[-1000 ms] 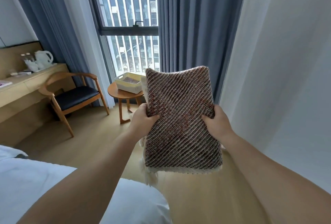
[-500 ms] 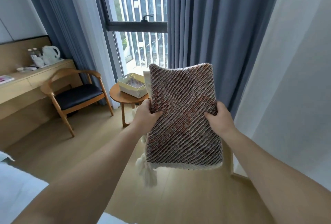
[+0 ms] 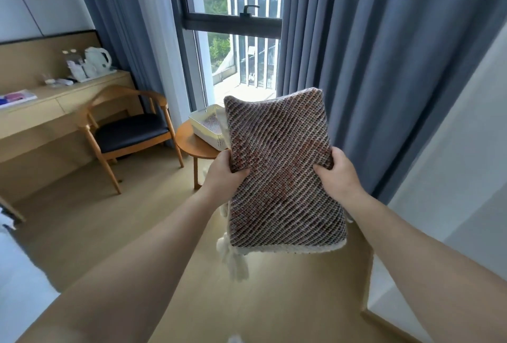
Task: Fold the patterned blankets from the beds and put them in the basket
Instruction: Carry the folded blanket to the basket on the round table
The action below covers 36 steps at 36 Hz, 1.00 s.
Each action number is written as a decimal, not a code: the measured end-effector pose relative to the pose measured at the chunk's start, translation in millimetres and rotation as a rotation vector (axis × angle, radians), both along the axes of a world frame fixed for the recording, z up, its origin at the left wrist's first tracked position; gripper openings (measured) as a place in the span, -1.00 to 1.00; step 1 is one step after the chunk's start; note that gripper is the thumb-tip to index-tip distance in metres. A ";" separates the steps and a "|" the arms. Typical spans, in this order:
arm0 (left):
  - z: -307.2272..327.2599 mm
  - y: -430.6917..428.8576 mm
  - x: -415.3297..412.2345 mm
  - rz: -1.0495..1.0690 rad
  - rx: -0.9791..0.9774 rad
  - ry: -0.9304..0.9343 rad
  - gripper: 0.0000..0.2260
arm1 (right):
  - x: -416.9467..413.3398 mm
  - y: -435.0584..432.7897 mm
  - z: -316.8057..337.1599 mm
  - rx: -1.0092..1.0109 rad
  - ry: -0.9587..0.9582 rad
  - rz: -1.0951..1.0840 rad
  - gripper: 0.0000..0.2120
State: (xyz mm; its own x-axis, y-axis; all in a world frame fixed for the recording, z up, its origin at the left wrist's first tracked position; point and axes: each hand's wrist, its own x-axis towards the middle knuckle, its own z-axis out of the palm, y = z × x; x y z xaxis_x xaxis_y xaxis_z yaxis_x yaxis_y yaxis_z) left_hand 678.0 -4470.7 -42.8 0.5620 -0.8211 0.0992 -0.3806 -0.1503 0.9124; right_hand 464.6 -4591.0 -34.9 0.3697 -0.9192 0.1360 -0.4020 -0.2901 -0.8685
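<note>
A folded patterned blanket, brown and white diagonal weave with a white edge and tassels hanging below, is held up in front of me. My left hand grips its left edge and my right hand grips its right edge. Beyond it, a white basket sits on a small round wooden table by the window; the blanket hides the basket's right part. A striped fabric shows inside the basket.
A wooden chair with a dark seat stands left of the round table. A wooden desk with a white kettle runs along the left wall. Blue curtains hang on the right, with a white wall beside them. White bed corner lower left.
I have moved forward toward the window with the blanket held in both hands. The basket and round table look closer, and the bed has slipped out to the lower left.
</note>
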 end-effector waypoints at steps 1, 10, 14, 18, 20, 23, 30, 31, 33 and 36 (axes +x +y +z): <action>-2.8 -9.5 8.1 0.003 0.001 0.001 -0.59 | 8.1 -9.9 -2.1 0.009 -0.001 0.008 -0.67; -20.5 -124.8 105.6 0.004 -0.007 0.067 -0.58 | 105.9 -124.7 -13.8 0.004 0.022 0.011 -0.69; -17.0 -175.3 155.0 -0.012 0.000 0.089 -0.62 | 155.4 -175.3 -8.8 0.014 0.020 0.003 -0.71; -8.8 -220.5 207.6 -0.016 -0.014 0.099 -0.62 | 206.1 -216.4 -3.2 0.013 -0.016 -0.001 -0.68; -13.5 -237.6 229.8 -0.016 0.001 0.097 -0.57 | 226.3 -233.7 -5.5 0.021 0.003 0.004 -0.66; -15.2 -261.3 253.6 -0.008 0.005 0.102 -0.59 | 253.2 -263.6 -8.3 0.036 0.018 0.017 -0.69; -19.8 -316.7 306.0 0.041 0.017 0.088 -0.65 | 317.9 -332.8 -18.4 0.044 0.046 0.079 -0.73; -19.7 -325.6 312.2 0.049 0.019 0.089 -0.65 | 326.5 -344.3 -20.2 0.050 0.051 0.087 -0.72; -21.9 -346.0 327.1 0.071 0.020 0.084 -0.65 | 343.7 -369.9 -24.1 0.065 0.053 0.101 -0.71; -21.4 -378.7 347.6 0.116 0.031 0.016 -0.66 | 370.1 -410.6 -28.5 0.063 0.054 0.138 -0.75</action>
